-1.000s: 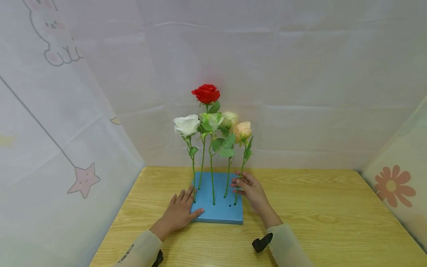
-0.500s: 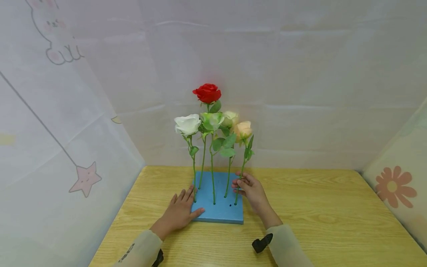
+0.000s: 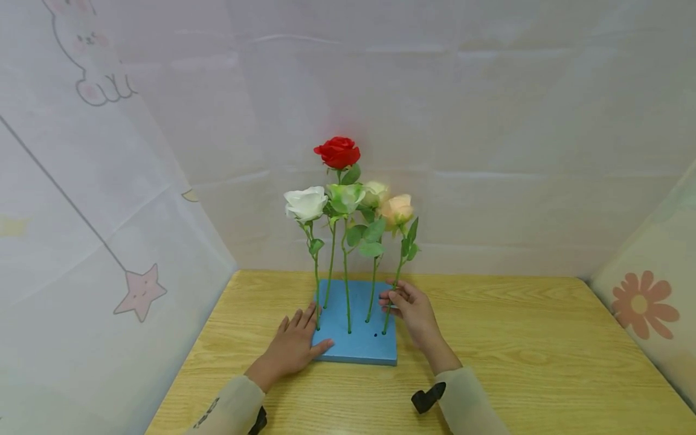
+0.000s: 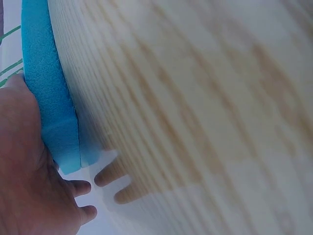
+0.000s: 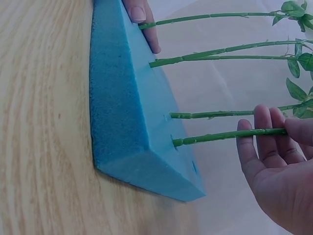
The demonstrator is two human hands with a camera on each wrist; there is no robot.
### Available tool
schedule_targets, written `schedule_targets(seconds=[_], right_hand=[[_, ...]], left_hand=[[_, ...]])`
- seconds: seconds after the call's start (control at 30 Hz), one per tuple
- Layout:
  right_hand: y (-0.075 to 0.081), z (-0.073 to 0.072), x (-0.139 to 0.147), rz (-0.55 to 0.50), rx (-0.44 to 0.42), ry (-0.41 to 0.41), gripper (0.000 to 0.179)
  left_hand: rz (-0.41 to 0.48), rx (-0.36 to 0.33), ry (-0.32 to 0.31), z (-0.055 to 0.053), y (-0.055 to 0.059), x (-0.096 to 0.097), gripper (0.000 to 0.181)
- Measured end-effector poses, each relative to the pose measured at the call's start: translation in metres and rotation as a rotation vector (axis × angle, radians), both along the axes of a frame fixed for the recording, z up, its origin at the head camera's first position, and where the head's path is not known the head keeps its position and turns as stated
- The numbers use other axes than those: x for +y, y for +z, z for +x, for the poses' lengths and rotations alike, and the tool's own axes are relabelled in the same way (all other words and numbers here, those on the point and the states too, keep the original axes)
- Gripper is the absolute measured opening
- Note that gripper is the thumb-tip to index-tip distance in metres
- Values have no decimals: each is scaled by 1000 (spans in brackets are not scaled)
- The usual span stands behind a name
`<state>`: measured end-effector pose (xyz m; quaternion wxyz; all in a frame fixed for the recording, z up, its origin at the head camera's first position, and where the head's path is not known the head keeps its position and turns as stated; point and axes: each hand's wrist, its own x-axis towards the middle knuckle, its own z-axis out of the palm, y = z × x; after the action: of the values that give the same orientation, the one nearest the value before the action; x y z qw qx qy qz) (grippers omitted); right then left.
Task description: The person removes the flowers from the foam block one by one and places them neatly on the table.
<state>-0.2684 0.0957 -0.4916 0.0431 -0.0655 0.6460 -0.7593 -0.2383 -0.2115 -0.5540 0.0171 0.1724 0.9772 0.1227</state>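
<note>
My right hand (image 3: 415, 311) pinches the green stem of the peach rose (image 3: 398, 211) between thumb and fingers. That stem's foot stands in a hole near the right edge of a blue foam block (image 3: 356, 349). In the right wrist view the thumb lies over the stem (image 5: 215, 137), with the fingers behind it. My left hand (image 3: 293, 344) rests on the block's left side, fingers spread and thumb over the front corner. Also upright in the block are a white rose (image 3: 306, 203), a red rose (image 3: 338, 152), a green-white rose (image 3: 345, 197) and a cream rose (image 3: 375, 193).
The block lies on a wood-grain table (image 3: 511, 338). A small dark hole (image 3: 375, 335) shows in the block beside the peach rose's stem. A pale cloth backdrop (image 3: 489, 151) hangs behind the table, with printed cloth at both sides.
The peach rose has turned slightly on its stem, its leaves swinging right and its bloom rising a little. My right hand has shifted slightly right. The left hand keeps its place.
</note>
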Motion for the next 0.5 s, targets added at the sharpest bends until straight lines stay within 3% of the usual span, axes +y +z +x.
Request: schedule_targets(seconds=[0.5], right_hand=[[20, 4, 6, -45, 82, -2, 30]], left_hand=[[-13, -22, 5, 4, 10, 4, 94]])
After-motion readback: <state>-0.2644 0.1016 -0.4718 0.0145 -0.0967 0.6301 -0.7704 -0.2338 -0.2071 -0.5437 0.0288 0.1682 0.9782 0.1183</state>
